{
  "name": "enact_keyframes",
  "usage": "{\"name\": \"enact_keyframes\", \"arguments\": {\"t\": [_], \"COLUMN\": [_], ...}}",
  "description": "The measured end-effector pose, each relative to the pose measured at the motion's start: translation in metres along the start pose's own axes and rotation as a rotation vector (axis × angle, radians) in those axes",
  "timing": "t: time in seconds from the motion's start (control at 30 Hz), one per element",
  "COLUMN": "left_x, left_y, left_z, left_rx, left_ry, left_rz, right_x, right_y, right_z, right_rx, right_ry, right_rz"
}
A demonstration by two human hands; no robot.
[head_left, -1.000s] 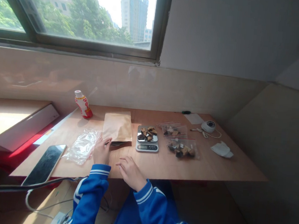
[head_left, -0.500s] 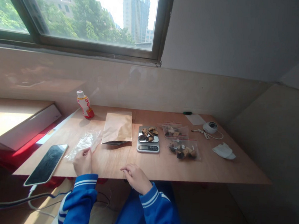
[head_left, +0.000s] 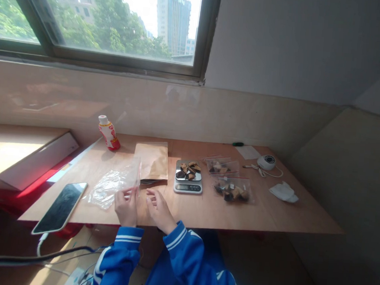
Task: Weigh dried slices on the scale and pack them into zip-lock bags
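My left hand (head_left: 126,205) pinches the edge of a clear zip bag (head_left: 130,176) and holds it up above the wooden table (head_left: 204,210). My right hand (head_left: 158,206) hovers just right of that bag, fingers spread and holding nothing. Behind them lies a brown paper pouch (head_left: 151,161). A small kitchen scale (head_left: 188,182) right of the pouch carries dark and tan dried pieces (head_left: 187,169). Two filled clear bags (head_left: 233,190) lie right of the scale.
A pile of clear bags (head_left: 103,191) and a phone (head_left: 60,207) on a cable lie at the left. A small drink bottle (head_left: 108,132) stands at the back. A white round device (head_left: 266,161), a paper slip (head_left: 248,152) and a crumpled tissue (head_left: 283,191) are at the right.
My left hand went from the pouch to the bag pile, then lifted one clear bag toward the middle. My right hand rose from the table edge to beside the bag.
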State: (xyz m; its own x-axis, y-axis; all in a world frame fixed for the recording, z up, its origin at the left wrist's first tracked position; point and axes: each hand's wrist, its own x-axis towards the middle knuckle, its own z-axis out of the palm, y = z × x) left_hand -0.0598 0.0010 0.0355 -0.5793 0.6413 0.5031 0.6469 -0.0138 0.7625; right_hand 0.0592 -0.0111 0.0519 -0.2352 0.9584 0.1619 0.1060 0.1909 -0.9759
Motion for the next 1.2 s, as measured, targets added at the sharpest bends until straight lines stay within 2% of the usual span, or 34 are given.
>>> {"name": "enact_keyframes", "arguments": {"t": [0.1, 0.17, 0.23, 0.33, 0.4, 0.53, 0.6, 0.8, 1.07, 1.2], "left_x": [-0.011, -0.02, -0.027, -0.034, -0.036, -0.039, -0.042, -0.047, -0.048, -0.054], "left_y": [0.007, 0.013, 0.02, 0.03, 0.035, 0.045, 0.05, 0.061, 0.067, 0.076], "left_z": [0.001, 0.0, 0.0, -0.002, -0.002, 0.005, 0.009, 0.017, 0.02, 0.018], "left_rx": [-0.062, -0.126, -0.201, -0.305, -0.364, -0.419, -0.405, -0.395, -0.511, -0.535], "left_ry": [-0.02, -0.036, -0.111, -0.265, -0.328, -0.399, -0.406, -0.309, -0.427, -0.408], "left_rz": [0.065, 0.115, 0.19, 0.265, 0.242, 0.193, 0.202, 0.245, 0.306, 0.259], "right_x": [0.008, 0.013, 0.016, 0.014, 0.009, -0.002, -0.007, -0.018, -0.024, -0.024], "right_y": [0.007, 0.007, 0.002, -0.007, -0.011, -0.017, -0.021, -0.029, -0.02, -0.026], "right_z": [0.009, 0.012, 0.011, 0.001, -0.009, -0.031, -0.04, -0.063, -0.088, -0.092], "right_rx": [0.128, 0.212, 0.263, 0.247, 0.241, 0.258, 0.198, 0.067, 0.077, 0.109], "right_ry": [0.008, 0.035, 0.091, 0.196, 0.252, 0.281, 0.283, 0.246, 0.376, 0.371], "right_rz": [0.085, 0.066, 0.015, -0.011, 0.0, 0.013, -0.002, -0.027, 0.057, 0.066]}}
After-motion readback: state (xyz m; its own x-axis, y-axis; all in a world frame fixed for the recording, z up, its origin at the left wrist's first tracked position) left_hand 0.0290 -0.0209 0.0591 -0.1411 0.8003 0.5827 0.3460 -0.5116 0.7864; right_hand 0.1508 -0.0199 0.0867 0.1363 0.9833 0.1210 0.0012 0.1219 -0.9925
